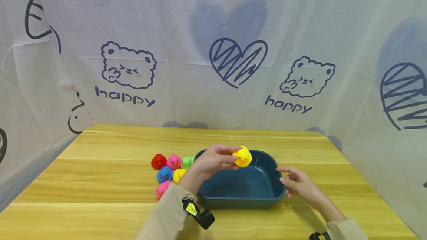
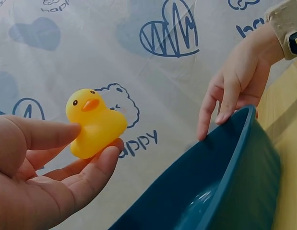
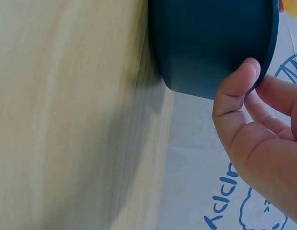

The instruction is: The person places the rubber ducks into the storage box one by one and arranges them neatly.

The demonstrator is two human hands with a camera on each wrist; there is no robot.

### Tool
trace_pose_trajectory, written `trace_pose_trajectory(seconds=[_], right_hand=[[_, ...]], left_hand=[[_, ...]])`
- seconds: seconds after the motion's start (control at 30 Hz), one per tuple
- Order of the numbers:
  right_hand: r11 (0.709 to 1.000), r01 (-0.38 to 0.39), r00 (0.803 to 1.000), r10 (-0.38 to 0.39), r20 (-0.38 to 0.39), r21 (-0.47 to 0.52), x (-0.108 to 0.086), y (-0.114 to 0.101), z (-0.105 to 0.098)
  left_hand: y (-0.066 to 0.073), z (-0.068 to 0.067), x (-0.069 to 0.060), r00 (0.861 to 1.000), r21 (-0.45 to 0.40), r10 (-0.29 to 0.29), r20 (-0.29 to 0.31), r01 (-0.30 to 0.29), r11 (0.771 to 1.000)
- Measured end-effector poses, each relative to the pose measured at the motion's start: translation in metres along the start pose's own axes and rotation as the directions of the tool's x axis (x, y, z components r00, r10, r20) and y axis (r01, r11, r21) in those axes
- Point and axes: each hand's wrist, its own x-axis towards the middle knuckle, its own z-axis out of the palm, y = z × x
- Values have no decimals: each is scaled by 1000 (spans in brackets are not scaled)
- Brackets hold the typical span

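A yellow rubber duck (image 2: 96, 125) is pinched between the thumb and fingers of my left hand (image 1: 215, 162), above the dark teal basin (image 1: 241, 203). In the left wrist view the duck's beak and eyes face the camera. At the basin's right end, my right hand (image 1: 300, 186) grips the rim. The right wrist view has the thumb (image 3: 237, 84) against the basin's outer wall, with other fingers over the rim. The part of the basin floor that shows holds nothing; my left hand and forearm cover its left end.
Left of the basin sit several rubber ducks: red (image 1: 159, 162), pink (image 1: 174, 162), green (image 1: 186, 163), blue (image 1: 165, 174), yellow (image 1: 179, 175) and another pink one (image 1: 162, 189), partly behind my left sleeve. A wooden table (image 1: 100, 180) bears everything. Behind it hangs a printed curtain (image 1: 186, 84).
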Motion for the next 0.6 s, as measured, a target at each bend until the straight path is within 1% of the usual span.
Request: trace_pose_trajectory(seconds=[0.07,0.23,0.4,0.6], right_hand=[[1000,-3,1000,3,2,3,0,0,0],[1000,-3,1000,3,5,5,0,0,0],[1000,0,1000,0,5,5,0,0,0],[1000,-10,1000,10,-8,-2,0,1,0]], left_hand=[[-1,4,4,1000,-13,-2,-4,2,1000],[-5,12,17,999,-48,-25,-47,23,999],[-13,17,30,993,-83,-53,-104,45,996],[-22,23,43,986,-105,-82,-145,67,992]])
